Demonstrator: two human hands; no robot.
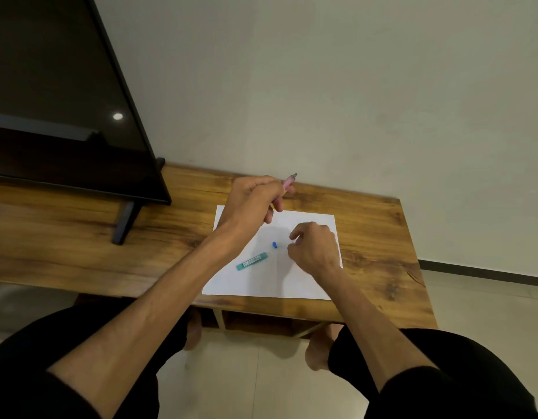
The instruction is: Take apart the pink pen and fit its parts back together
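My left hand (pixel 253 201) grips a pink mechanical pencil (pixel 289 182), raised above the far edge of a white sheet of paper (pixel 261 282); the pencil's metal end points up and away. My right hand (pixel 314 247) hovers low over the right part of the sheet with fingers curled; whether the fingertips pinch something small I cannot tell. A tiny blue cap (pixel 274 244) lies on the paper just left of the right hand. A teal lead case (pixel 251 261) lies on the paper nearer me, below the left wrist.
The paper lies on a wooden table (pixel 382 237) against a pale wall. A dark television (pixel 59 101) on a stand (pixel 127 220) fills the table's left side. My knees in black trousers and bare feet show below the table's front edge, on a tiled floor.
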